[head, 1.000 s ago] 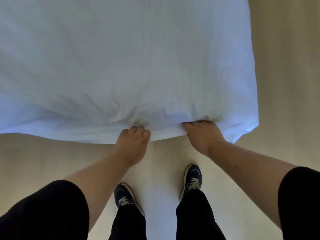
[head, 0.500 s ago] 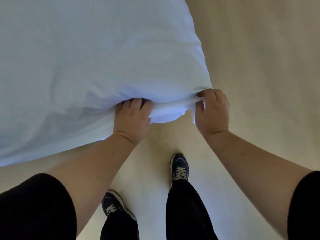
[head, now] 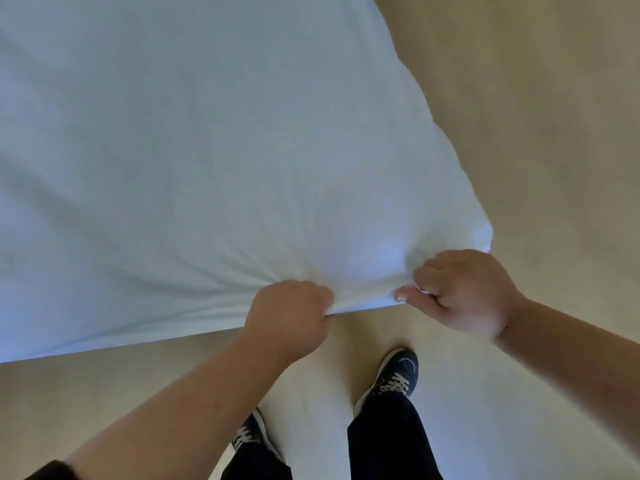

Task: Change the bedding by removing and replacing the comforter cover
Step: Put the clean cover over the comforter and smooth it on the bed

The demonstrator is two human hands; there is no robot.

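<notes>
Beige floor point(head: 519, 133) runs past the bed's near right corner, where the white comforter point(head: 207, 150) lies, left hand point(head: 291, 317) and right hand point(head: 464, 292) both fisted on its bunched near edge, probably to tug the cover straight.

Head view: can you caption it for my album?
Both hands, left and right, grip the white comforter's near edge.

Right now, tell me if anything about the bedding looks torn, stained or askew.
Nothing stands out. The white comforter shows no tear or stain, only wrinkles fanning out from where the left hand and right hand grip its near edge by the corner. The beige floor shows no spill.
</notes>
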